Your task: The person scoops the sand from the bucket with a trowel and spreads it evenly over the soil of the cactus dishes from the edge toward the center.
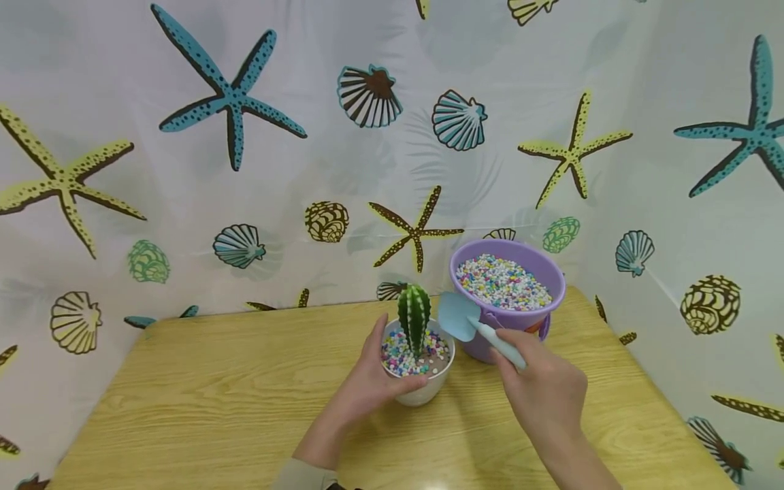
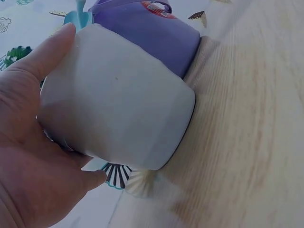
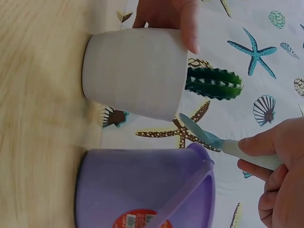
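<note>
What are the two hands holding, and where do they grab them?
The left hand grips the white pot with the cactus round its side. The right hand holds the light blue scoop by its handle.

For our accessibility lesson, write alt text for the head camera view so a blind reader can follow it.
A left hand grips a white pot holding a cactus and coloured pebbles, while the right hand holds a light blue scoop above it. A purple bucket of pebbles stands behind on the wooden table.
</note>
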Action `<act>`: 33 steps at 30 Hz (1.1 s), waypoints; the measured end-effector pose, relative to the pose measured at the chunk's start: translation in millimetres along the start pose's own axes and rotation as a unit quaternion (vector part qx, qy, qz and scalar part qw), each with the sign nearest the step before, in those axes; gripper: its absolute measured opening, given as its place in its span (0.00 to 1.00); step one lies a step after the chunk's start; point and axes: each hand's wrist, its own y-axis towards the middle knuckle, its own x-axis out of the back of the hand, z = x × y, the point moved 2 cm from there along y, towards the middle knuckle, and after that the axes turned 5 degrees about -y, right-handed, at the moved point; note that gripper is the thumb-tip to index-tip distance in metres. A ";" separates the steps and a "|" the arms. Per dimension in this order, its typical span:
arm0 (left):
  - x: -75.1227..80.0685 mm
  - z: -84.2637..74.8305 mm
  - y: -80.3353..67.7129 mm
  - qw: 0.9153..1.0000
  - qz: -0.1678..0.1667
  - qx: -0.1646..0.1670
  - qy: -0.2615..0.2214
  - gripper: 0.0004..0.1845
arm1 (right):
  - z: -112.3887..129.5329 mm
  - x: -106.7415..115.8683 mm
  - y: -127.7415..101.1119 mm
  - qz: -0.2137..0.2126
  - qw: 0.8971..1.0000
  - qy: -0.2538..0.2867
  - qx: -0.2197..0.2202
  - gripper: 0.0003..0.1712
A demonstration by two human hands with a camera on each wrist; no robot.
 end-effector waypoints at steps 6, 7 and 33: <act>0.2 0.5 3.0 1.000 0.001 0.002 0.001 0.72 | -10.2 17.3 6.7 -0.005 1.000 0.000 -0.013 0.21; 0.4 -0.2 3.3 1.000 0.000 0.001 0.002 0.71 | -11.3 20.0 8.4 -0.006 1.000 0.000 -0.013 0.21; 1.4 3.1 1.2 1.000 0.008 -0.008 0.004 0.70 | -71.3 35.1 65.9 0.101 0.988 -0.010 -0.115 0.16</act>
